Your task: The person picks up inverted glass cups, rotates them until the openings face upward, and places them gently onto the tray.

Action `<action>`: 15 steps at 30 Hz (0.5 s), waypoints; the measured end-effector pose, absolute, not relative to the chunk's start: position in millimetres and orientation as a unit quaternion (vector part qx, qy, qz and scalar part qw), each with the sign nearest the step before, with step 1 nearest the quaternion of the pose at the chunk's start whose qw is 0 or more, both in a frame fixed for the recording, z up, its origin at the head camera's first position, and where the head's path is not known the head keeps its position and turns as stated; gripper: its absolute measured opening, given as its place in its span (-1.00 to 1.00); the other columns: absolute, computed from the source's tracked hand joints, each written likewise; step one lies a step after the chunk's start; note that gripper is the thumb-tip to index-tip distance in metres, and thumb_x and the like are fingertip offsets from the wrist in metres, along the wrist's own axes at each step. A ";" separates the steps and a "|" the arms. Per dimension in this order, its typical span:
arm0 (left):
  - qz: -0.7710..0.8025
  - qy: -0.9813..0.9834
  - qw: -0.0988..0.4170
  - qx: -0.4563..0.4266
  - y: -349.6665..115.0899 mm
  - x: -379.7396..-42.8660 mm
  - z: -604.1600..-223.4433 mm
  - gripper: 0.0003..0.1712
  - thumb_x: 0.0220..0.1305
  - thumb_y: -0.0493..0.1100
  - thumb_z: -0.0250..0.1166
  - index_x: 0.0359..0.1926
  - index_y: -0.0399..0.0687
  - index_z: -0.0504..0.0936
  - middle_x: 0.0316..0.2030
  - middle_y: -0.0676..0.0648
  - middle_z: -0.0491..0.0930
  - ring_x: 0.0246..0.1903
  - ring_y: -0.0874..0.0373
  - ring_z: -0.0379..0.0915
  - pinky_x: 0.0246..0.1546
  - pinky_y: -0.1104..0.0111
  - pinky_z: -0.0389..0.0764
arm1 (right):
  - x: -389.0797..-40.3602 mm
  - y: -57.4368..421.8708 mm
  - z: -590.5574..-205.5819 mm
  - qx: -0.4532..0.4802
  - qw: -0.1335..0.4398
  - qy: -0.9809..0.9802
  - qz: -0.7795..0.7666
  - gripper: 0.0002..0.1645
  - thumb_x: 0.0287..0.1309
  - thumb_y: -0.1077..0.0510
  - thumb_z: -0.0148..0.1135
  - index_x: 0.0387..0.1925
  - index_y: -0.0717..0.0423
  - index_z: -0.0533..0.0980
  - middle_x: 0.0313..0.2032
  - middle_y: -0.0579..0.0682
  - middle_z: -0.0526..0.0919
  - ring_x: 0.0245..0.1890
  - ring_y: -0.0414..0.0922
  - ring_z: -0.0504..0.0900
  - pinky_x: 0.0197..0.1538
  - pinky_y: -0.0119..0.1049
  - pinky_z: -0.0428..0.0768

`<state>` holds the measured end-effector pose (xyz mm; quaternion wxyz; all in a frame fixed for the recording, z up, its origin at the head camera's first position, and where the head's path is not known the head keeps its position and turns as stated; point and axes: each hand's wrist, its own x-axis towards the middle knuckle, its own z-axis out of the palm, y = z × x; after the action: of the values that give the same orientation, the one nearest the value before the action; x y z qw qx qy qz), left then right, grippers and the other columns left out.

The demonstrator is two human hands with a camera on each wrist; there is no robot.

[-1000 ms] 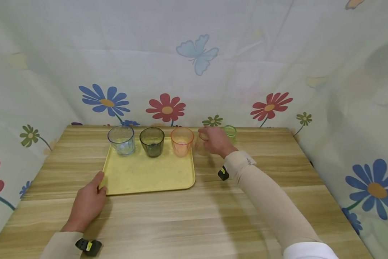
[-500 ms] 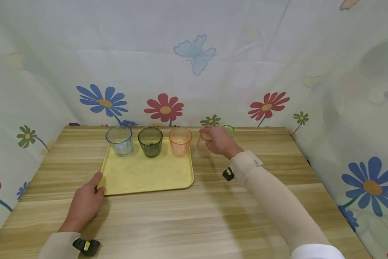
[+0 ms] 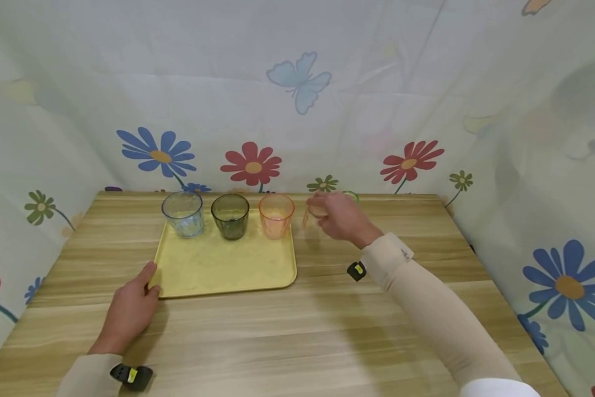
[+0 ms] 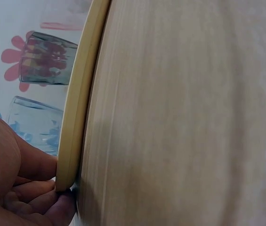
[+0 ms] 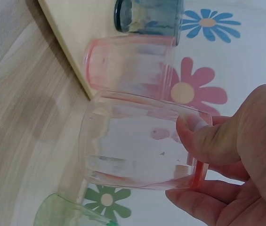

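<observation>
My left hand (image 3: 130,311) pinches the front left corner of a yellow tray (image 3: 228,273); in the left wrist view fingers show above and below the tray's edge (image 4: 74,122). My right hand (image 3: 344,218), right of the tray, grips a clear, pink-tinted cup (image 5: 137,141) by its rim, thumb on one side and fingers on the other. That cup is largely hidden by the hand in the head view. Along the tray's back stand a blue cup (image 3: 184,215), a dark grey cup (image 3: 230,218) and an orange-pink cup (image 3: 277,216).
A green cup (image 5: 60,212) stands behind my right hand, only its rim (image 3: 350,196) showing in the head view. The wooden table (image 3: 257,347) ends at a flower-printed cloth (image 3: 203,99) at the back and sides.
My right hand has shifted slightly rightward with the pink-tinted cup, covering more of the green cup. The left hand keeps its hold on the tray corner.
</observation>
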<state>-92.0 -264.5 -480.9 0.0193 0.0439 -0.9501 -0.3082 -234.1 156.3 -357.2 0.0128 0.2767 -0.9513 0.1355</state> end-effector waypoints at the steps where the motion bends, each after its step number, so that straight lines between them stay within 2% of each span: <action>1: -0.308 -0.950 0.018 0.045 -264.8 -92.1 -480.8 -0.34 0.50 -0.29 0.09 0.52 -0.46 0.21 0.40 -0.55 0.30 0.33 -0.53 0.36 0.20 -0.34 0.48 | -232.5 155.7 -355.6 0.282 0.017 -0.950 0.131 -0.42 0.22 0.41 0.23 0.27 0.08 0.63 0.30 0.14 0.65 0.38 0.12 0.58 0.36 0.09 0.59; 9: -0.310 -0.950 0.016 0.043 -265.8 -92.5 -481.3 -0.34 0.50 -0.29 0.09 0.53 -0.45 0.20 0.39 -0.56 0.30 0.32 -0.53 0.36 0.20 -0.34 0.47 | -221.7 150.0 -346.8 0.313 0.033 -0.941 0.122 -0.45 0.20 0.39 0.27 0.23 0.08 0.66 0.27 0.15 0.68 0.33 0.10 0.64 0.33 0.07 0.63; 15: -0.310 -0.950 0.013 0.042 -265.2 -92.4 -480.3 -0.33 0.50 -0.28 0.08 0.53 -0.46 0.20 0.38 -0.58 0.31 0.33 -0.54 0.35 0.22 -0.34 0.46 | -216.2 143.6 -343.7 0.324 0.034 -0.936 0.131 -0.43 0.19 0.39 0.30 0.24 0.05 0.66 0.26 0.15 0.69 0.21 0.11 0.72 0.25 0.05 0.69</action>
<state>-92.4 -265.2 -480.3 0.0127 0.0417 -0.9498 -0.3098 -216.2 143.6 -343.7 0.0341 0.3238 -0.9364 0.1309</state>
